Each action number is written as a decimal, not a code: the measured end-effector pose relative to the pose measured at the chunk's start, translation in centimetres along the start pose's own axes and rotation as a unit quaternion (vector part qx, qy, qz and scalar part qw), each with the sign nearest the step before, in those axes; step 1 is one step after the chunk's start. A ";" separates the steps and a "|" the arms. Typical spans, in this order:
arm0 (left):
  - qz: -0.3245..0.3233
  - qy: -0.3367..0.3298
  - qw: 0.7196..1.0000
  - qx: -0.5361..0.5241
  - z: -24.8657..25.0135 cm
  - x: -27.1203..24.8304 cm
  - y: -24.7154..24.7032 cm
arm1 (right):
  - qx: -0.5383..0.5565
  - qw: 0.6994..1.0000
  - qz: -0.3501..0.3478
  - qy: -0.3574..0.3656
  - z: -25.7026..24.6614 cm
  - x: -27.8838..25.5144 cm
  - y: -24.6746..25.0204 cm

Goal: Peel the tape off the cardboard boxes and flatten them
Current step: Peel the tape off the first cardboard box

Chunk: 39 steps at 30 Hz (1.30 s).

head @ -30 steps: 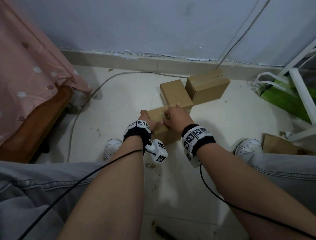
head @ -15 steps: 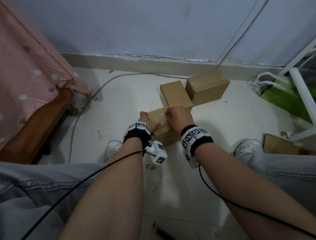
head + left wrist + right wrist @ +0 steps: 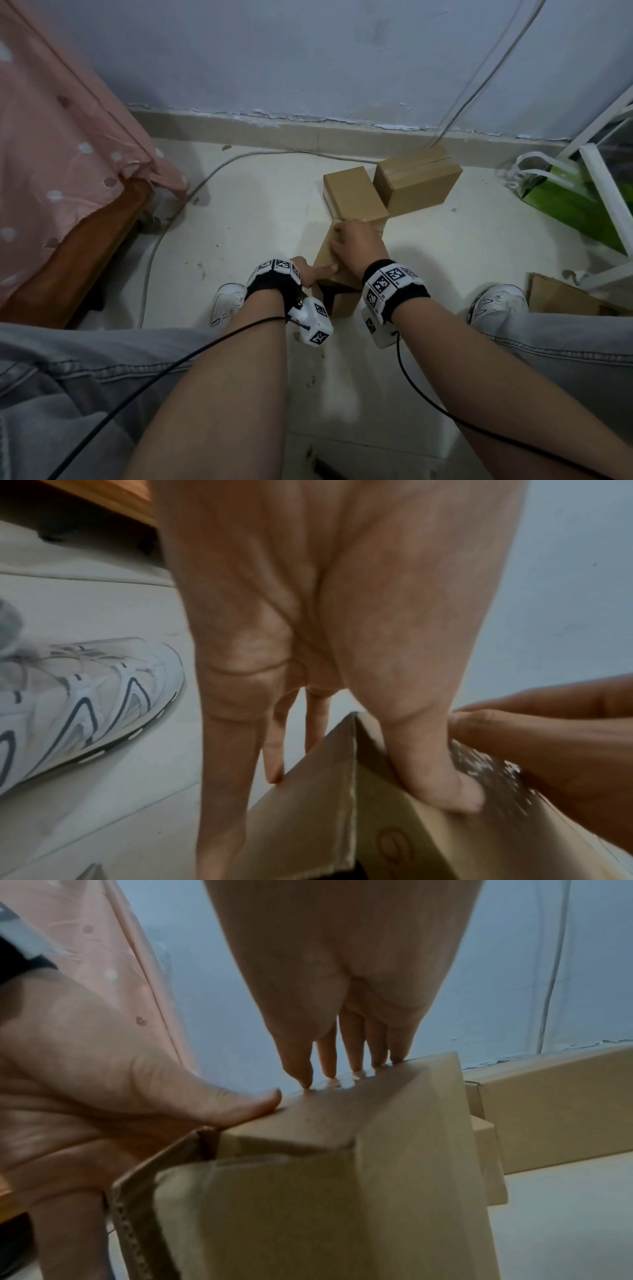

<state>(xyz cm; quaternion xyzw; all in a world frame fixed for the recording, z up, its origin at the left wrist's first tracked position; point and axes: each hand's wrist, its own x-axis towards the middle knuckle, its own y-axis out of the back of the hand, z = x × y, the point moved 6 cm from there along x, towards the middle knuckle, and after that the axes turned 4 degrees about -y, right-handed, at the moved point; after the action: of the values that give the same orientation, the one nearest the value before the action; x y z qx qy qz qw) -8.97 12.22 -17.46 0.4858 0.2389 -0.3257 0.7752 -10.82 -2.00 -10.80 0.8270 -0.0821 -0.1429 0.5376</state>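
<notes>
three brown cardboard boxes sit on the pale floor [image 3: 260, 212] near the wall; the nearest box [image 3: 337, 301] stands tilted between the person's feet, its near end open with the corrugated edge showing in the right wrist view, and a shiny strip of clear tape [image 3: 342, 1081] runs along its top edge; the left hand [image 3: 308, 270] grips the box's near corner, thumb pressed on the top face and fingers down the side; the right hand [image 3: 356, 243] rests on top with fingers nearly straight, tips touching the tape, whether it pinches any tape i cannot tell; just behind lies a second box [image 3: 352, 195], closed, and touching that a third box [image 3: 416, 180] with a taped seam; a pink dotted cloth [image 3: 58, 154] hangs at the left over a wooden frame [image 3: 72, 253]; a grey cable [image 3: 164, 236] curves along the floor; a green bag [image 3: 568, 202] and white rack [image 3: 606, 192] stand at the right, with flat cardboard [image 3: 561, 298] beside the right shoe [image 3: 496, 301]
</notes>
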 end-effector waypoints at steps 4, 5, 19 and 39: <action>0.000 -0.028 0.999 -0.017 1.0 0.9 -0.1 | -0.051 0.996 -0.066 0.031 0.1 -0.2 -1.0; 0.002 -0.030 0.999 -0.015 1.0 1.2 -0.2 | -0.059 0.995 -0.079 0.034 0.2 -0.1 -1.2; -0.012 -0.032 0.999 -0.015 0.5 1.4 -0.1 | -0.028 0.997 -0.064 0.038 -0.1 -0.3 -1.5; -0.010 -0.004 1.000 -0.028 0.8 1.0 -0.2 | -0.167 0.984 -0.005 0.067 -1.1 -1.8 -2.0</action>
<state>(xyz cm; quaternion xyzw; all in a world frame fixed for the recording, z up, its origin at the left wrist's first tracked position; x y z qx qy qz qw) -8.40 11.14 -17.90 0.4602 0.2493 -0.3284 0.7863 -12.19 0.32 -11.94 0.7334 -0.0168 -0.1018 0.6719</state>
